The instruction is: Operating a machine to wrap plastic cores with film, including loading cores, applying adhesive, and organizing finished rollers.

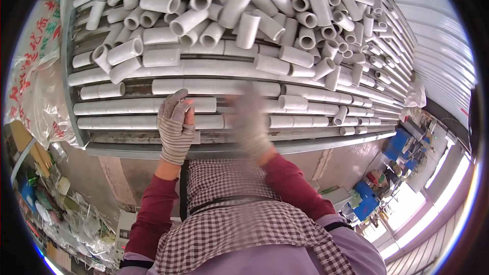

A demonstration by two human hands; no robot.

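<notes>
Pale grey hollow tubes lie in a loose pile (244, 18) on the far side of a slatted worktop (137, 148); nearer the person, more tubes sit end to end in long rows (117, 123) running left to right, with gaps here and there. For handling tubes along these rows, light contact seems best, keeping each one level with its neighbours and its end faces square, since knocked rims could well chip.

Both hands wear striped knit gloves and reach in over the near rows. The left hand (174, 126) points away from the person, fingers loosely bent, thumb apart from them, with no tube visible in its grip. The right hand (252, 125), level with it, is motion-blurred; how open it is, or whether it holds anything, I cannot tell.
</notes>
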